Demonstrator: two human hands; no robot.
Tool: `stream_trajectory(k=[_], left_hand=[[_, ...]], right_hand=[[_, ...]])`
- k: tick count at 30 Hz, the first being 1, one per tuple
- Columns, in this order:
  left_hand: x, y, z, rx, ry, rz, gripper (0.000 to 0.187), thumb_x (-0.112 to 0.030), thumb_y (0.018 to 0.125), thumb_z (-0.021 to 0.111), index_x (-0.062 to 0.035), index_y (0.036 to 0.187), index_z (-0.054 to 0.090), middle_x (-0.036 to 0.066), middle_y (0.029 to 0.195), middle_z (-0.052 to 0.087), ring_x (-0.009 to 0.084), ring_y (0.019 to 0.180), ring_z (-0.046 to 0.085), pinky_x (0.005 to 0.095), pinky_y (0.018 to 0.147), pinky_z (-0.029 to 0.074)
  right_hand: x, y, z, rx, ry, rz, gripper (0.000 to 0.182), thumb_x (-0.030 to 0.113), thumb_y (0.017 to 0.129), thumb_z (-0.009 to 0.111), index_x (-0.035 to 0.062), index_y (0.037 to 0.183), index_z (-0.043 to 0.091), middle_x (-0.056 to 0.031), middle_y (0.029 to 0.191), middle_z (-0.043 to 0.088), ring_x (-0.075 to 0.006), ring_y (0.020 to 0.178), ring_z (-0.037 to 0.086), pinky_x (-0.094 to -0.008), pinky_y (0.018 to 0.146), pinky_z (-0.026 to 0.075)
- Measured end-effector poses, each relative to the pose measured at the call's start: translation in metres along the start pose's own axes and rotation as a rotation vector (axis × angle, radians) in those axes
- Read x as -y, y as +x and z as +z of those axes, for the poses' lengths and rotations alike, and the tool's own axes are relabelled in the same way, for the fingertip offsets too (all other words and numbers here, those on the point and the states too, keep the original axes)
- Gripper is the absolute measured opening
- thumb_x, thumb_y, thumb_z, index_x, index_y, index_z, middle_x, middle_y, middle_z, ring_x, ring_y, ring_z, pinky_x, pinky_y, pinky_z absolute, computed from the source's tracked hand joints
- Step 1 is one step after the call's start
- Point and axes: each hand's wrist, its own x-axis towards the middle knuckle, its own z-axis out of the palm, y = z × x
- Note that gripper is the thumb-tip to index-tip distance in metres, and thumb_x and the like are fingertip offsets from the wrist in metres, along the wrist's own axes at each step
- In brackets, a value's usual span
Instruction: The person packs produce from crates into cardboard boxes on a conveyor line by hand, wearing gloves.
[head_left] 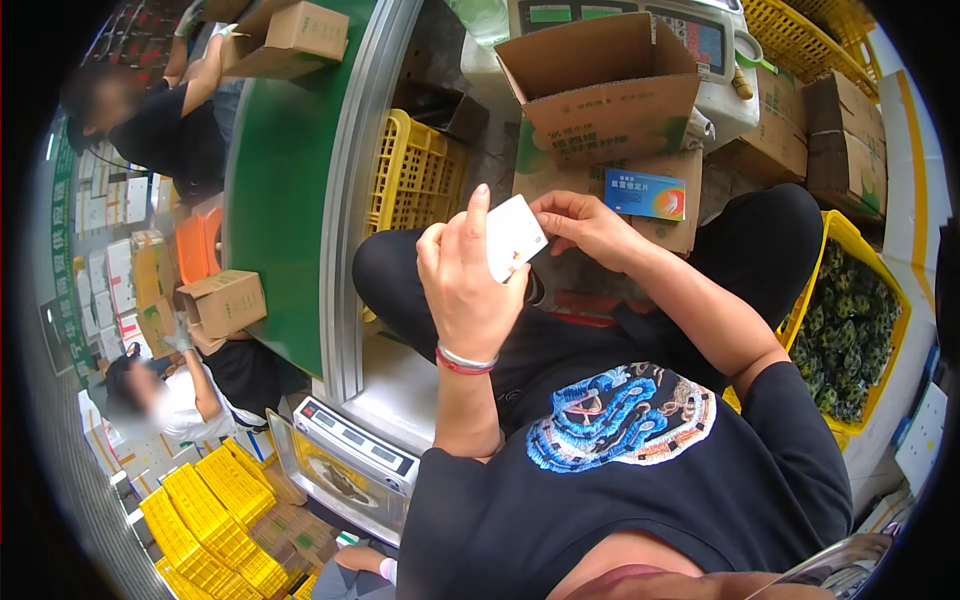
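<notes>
Centrally, both hands pinch a small white card [515, 237]: the left hand [462, 280] curls around its lower edge, the right hand [590, 225] nips its upper corner. With so light a grip, it could slip onto the lap or toward the open cardboard box [600, 95] at the top of the frame.

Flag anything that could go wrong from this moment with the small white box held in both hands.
1. The left hand and right hand pinch the small white box in mid-air over the lap, so a slip could drop it to the floor.
2. The open carton sits stacked on another carton with a blue packet; a knock may topple it.
</notes>
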Motion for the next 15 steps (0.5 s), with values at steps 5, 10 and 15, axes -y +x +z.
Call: stream_trajectory(k=[5, 10, 15], left_hand=[[0.022, -0.005, -0.004, -0.02, -0.123, 0.021, 0.091, -0.006, 0.043, 0.086, -0.0078, 0.127, 0.051, 0.01, 0.101, 0.063, 0.0267, 0.1, 0.053, 0.0368, 0.087, 0.046], [0.039, -0.01, -0.005, -0.046, -0.153, 0.083, 0.086, -0.008, 0.043, 0.088, -0.0067, 0.122, 0.055, 0.01, 0.102, 0.063, 0.0253, 0.098, 0.056, 0.0348, 0.085, 0.049], [0.048, -0.01, 0.014, -0.06, -0.197, 0.109, 0.081, -0.011, 0.045, 0.087, -0.0072, 0.12, 0.056, 0.01, 0.106, 0.06, 0.0265, 0.101, 0.054, 0.0383, 0.089, 0.045]], right_hand=[[-0.002, 0.002, -0.003, 0.087, 0.091, 0.074, 0.027, 0.027, 0.091, 0.06, 0.006, 0.107, 0.062, -0.0004, 0.094, 0.063, -0.0093, 0.087, 0.057, -0.024, 0.067, 0.048], [0.002, 0.002, -0.001, 0.136, 0.126, 0.142, 0.027, 0.027, 0.086, 0.067, 0.0064, 0.104, 0.064, -0.0008, 0.093, 0.064, -0.009, 0.087, 0.058, -0.0236, 0.066, 0.048], [0.01, 0.005, -0.006, 0.016, -0.065, 0.105, 0.024, 0.025, 0.082, 0.07, 0.004, 0.094, 0.068, -0.0022, 0.085, 0.066, -0.0089, 0.079, 0.059, -0.024, 0.062, 0.047]])
